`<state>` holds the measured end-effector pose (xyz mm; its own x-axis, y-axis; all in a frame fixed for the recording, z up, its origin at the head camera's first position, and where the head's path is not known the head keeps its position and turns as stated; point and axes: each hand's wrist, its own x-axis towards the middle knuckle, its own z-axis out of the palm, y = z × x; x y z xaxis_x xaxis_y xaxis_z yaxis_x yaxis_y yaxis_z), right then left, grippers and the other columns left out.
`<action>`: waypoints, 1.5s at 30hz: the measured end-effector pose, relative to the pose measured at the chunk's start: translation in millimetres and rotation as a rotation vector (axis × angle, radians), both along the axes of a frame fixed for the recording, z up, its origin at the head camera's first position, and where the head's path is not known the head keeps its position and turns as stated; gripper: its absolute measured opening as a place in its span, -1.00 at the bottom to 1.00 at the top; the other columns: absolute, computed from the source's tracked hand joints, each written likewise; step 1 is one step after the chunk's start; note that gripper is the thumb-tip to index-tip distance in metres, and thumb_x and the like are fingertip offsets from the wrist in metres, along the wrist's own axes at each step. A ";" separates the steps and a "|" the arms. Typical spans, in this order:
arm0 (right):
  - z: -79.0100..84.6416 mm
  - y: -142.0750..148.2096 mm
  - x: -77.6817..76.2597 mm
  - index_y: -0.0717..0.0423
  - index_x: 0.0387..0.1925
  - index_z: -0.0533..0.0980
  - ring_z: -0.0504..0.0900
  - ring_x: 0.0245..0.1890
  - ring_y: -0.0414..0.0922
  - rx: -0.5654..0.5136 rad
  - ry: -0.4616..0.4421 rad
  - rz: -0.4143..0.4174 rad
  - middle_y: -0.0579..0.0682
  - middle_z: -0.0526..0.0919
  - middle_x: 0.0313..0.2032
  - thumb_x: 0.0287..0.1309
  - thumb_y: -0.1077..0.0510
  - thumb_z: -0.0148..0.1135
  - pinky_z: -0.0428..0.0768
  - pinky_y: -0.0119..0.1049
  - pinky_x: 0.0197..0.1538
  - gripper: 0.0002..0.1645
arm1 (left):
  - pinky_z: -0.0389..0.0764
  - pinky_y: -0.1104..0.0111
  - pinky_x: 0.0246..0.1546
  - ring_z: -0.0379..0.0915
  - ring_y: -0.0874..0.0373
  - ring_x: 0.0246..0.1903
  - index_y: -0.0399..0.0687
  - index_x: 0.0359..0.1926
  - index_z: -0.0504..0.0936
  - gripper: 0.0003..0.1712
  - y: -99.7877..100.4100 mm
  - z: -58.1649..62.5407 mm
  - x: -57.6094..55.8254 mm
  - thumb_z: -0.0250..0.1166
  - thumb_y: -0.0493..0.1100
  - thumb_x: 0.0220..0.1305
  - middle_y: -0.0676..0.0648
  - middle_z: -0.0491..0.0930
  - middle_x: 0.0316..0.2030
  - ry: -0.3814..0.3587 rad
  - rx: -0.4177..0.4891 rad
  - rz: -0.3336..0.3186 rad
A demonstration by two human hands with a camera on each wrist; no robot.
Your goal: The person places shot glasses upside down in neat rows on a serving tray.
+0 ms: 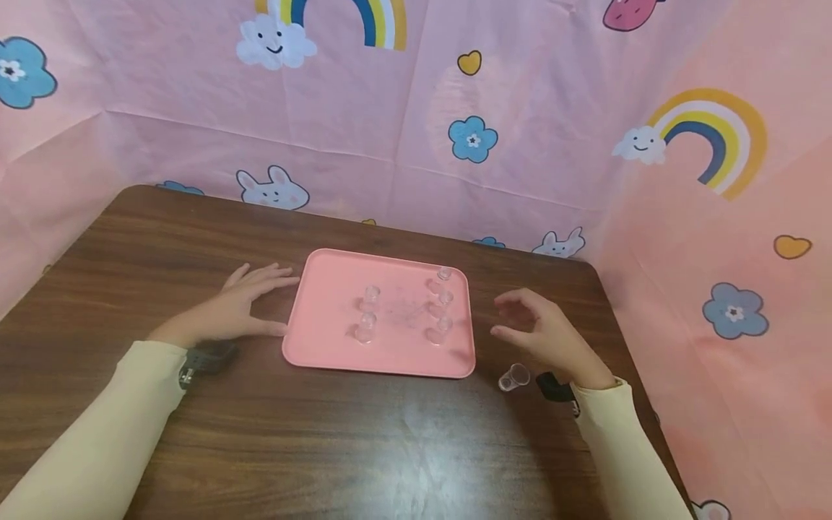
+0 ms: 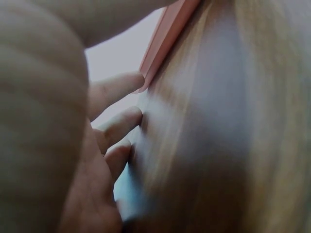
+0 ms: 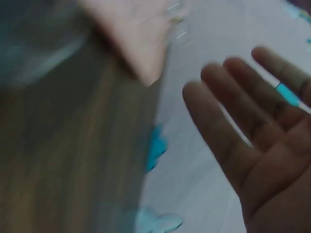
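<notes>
A pink rectangular tray point(image 1: 331, 347) lies on the wooden table. Small clear cups stand on it: two in a middle column, one of them the nearer cup point(image 1: 368, 321), and three along its right side, among them the middle cup point(image 1: 445, 297). My left hand point(image 1: 237, 307) is at the tray's left edge, fingers and thumb extended; in the left wrist view a fingertip is right at the tray rim point(image 2: 163, 46). To the right of the tray, my right hand point(image 1: 546, 332) hovers with loosely bent fingers, nothing between them. Another clear cup point(image 1: 515, 377) lies tipped on the table below it.
The brown table point(image 1: 312, 440) has rounded far corners. Pink cloth point(image 1: 364, 130) printed with rainbows, flowers and rabbits hangs behind it and along both sides. Dark wrist straps point(image 1: 208, 359) show at both cuffs.
</notes>
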<state>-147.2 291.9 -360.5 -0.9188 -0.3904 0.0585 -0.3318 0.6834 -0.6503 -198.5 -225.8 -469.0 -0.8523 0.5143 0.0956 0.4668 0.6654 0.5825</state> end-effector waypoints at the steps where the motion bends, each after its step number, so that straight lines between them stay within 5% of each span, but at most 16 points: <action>1: -4.5 8.1 3.4 -0.14 0.06 0.46 0.59 -0.03 -0.08 0.007 -0.025 0.001 -0.07 0.58 -0.02 -0.03 -0.20 0.40 0.58 -0.05 0.01 -0.38 | -0.45 -0.03 0.38 -0.17 -0.09 0.44 0.15 0.38 0.26 0.04 -0.4 0.3 -0.1 0.44 0.33 -0.12 -0.08 0.11 0.42 0.001 0.001 -0.002; 10: -32.1 47.9 26.6 0.10 0.04 0.47 0.61 -0.13 -0.03 -0.032 -0.164 0.087 0.06 0.60 -0.10 -0.06 -0.01 0.48 0.63 -0.06 -0.11 -0.38 | -0.45 0.01 0.39 -0.17 -0.08 0.44 0.18 0.39 0.25 0.04 -2.2 -1.3 -1.6 0.44 0.32 -0.11 -0.06 0.10 0.42 0.001 -0.003 -0.002; 18: -31.6 45.3 45.0 0.19 -0.06 0.42 0.61 -0.22 0.09 -0.076 -0.181 0.167 0.12 0.58 -0.24 -0.06 0.29 0.45 0.61 0.05 -0.13 -0.50 | -0.45 0.00 0.39 -0.18 -0.08 0.44 0.17 0.39 0.24 0.04 0.0 1.1 0.1 0.43 0.31 -0.10 -0.06 0.08 0.43 -0.015 -0.003 -0.001; 26: -53.6 53.2 34.4 0.02 -0.13 0.44 0.61 -0.27 -0.13 -0.079 -0.181 0.216 -0.03 0.56 -0.28 0.03 0.22 0.40 0.65 -0.19 -0.23 -0.62 | -0.45 0.02 0.39 -0.19 -0.05 0.45 0.18 0.39 0.25 0.05 -0.1 1.6 -0.4 0.43 0.34 -0.12 -0.04 0.09 0.43 -0.020 -0.011 0.008; 37: -32.5 22.4 30.3 0.18 -0.15 0.45 0.60 -0.29 -0.09 -0.081 -0.141 0.148 0.07 0.56 -0.28 0.03 0.33 0.36 0.64 -0.15 -0.22 -0.66 | -0.42 -0.03 0.38 -0.17 -0.09 0.44 0.19 0.38 0.26 0.03 0.2 2.6 2.7 0.43 0.33 -0.11 -0.07 0.11 0.42 -0.016 0.007 0.006; 45: -52.2 25.1 11.1 0.00 -0.12 0.45 0.58 -0.25 -0.10 -0.074 -0.172 0.101 -0.05 0.55 -0.25 0.05 0.20 0.40 0.63 -0.27 -0.19 -0.63 | -0.44 -0.06 0.38 -0.19 -0.09 0.44 0.22 0.38 0.27 -0.01 -0.1 4.7 3.6 0.43 0.31 -0.08 -0.07 0.10 0.42 -0.017 0.013 -0.011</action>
